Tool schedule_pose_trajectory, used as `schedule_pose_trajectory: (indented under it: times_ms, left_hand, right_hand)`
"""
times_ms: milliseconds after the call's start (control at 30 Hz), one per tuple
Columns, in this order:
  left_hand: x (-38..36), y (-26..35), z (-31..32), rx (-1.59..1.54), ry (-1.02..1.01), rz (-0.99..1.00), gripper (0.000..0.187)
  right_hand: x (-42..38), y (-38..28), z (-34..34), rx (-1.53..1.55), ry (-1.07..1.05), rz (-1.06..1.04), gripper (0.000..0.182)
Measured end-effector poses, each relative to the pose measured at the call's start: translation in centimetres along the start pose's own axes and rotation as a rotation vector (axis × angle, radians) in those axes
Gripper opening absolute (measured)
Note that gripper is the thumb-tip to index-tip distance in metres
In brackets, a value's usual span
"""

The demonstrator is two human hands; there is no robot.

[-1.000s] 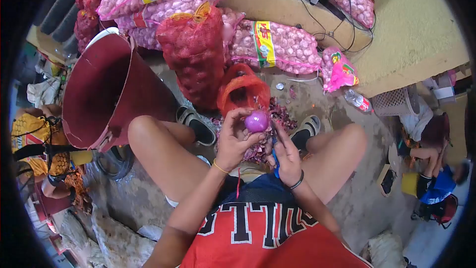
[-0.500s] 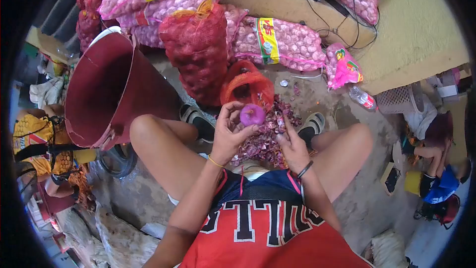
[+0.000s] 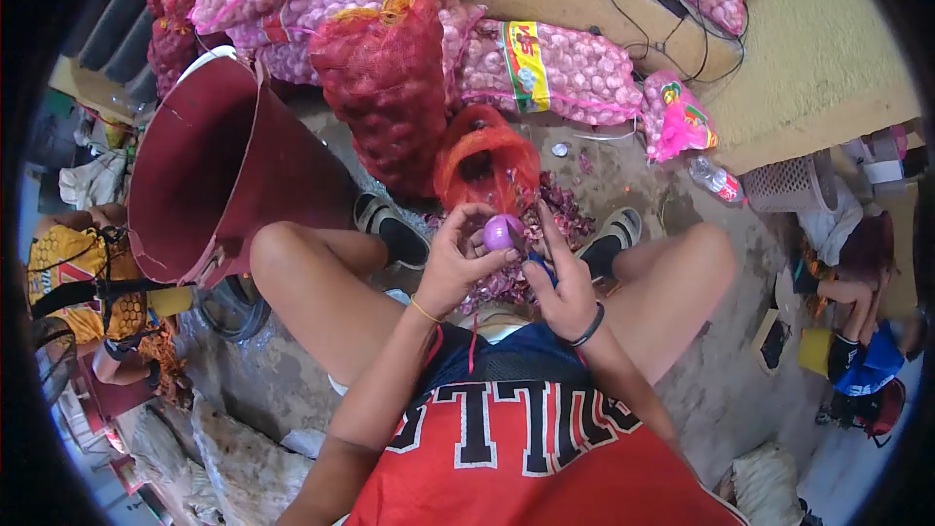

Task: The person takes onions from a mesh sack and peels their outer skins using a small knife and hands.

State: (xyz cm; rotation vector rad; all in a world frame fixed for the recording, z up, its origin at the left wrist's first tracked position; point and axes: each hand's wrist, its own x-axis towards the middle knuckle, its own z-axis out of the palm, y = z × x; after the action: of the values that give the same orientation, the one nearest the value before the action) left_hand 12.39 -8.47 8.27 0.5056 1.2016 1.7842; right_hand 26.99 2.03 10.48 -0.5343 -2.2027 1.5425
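Note:
A peeled purple onion (image 3: pixel 502 232) sits between the thumb and fingers of my left hand (image 3: pixel 456 258). My right hand (image 3: pixel 565 282) is closed around a small knife (image 3: pixel 542 270); its blue handle shows at the palm, and the dark blade lies against the onion's right side, partly hidden. Under both hands, a heap of purple onion skins (image 3: pixel 563 214) covers the floor between my feet. Just beyond the hands stands an orange-red mesh-lined container (image 3: pixel 487 156) with its mouth toward me.
A large dark red bin (image 3: pixel 292 166) stands by my left knee. Behind are a red mesh sack of onions (image 3: pixel 385 88) and a pink net sack of bulbs (image 3: pixel 575 68). A plastic bottle (image 3: pixel 716 180) lies near a basket (image 3: pixel 794 180). Other people sit at both sides.
My right hand has come closer to the onion, and the knife now touches its side. The onion has turned in my left hand; its root end no longer faces up.

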Motion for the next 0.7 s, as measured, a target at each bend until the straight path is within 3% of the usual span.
schedule_pose_trajectory:
  times_ms: [100, 300, 500, 633, 700]
  left_hand:
    - [-0.2, 0.0, 0.1, 0.001, 0.004, -0.018, 0.051]
    - [-0.6, 0.8, -0.5, 0.054, -0.077, -0.049, 0.052]
    - [-0.8, 1.8, -1.5, 0.036, -0.02, -0.104, 0.052]
    - [1.8, 4.8, -7.6, 0.35, 0.139, 0.089, 0.047]
    - [3.0, 8.7, -12.0, -0.208, 0.182, 0.235, 0.051]
  right_hand:
    - [0.1, 0.7, 0.2, -0.041, 0.03, -0.083, 0.069]
    - [-0.9, -0.4, -0.9, -0.074, -0.084, 0.064, 0.065]
    - [-2.6, 1.6, -0.9, -0.013, 0.036, 0.064, 0.058]
    - [-1.9, 1.9, -1.2, -0.008, -0.018, 0.164, 0.053]
    - [-1.7, 1.7, -1.6, 0.001, -0.088, 0.252, 0.051]
